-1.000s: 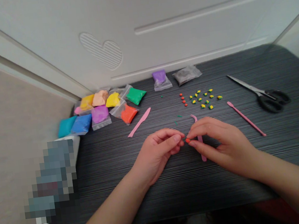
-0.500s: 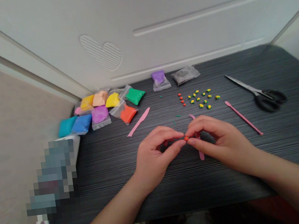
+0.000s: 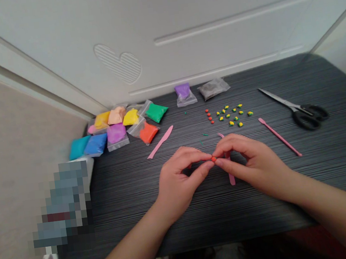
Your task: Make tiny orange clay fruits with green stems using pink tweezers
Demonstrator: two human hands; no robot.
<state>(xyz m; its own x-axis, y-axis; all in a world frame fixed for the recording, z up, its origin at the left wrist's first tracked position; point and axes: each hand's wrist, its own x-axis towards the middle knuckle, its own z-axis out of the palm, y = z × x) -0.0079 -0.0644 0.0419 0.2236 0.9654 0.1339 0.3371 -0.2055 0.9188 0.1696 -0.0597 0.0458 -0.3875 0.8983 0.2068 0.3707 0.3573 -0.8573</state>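
Between the fingertips of my left hand and my right hand is a tiny orange piece of clay, pinched from both sides above the table. A pink plastic tool lies partly hidden under my right fingers. Beyond my hands is a short column of small orange clay pieces. To its right sit several small yellow-and-green clay pieces. Thin green clay scraps lie just past my fingertips.
Bags of coloured clay cluster at the back left; purple and grey bags lie against the white panel. A pink knife, a pink stick tool and scissors lie around. A blurred-out object is at left.
Both hands still pinch the orange clay, with only slight finger movement. The view has shifted a little; the things on the table lie where they were.
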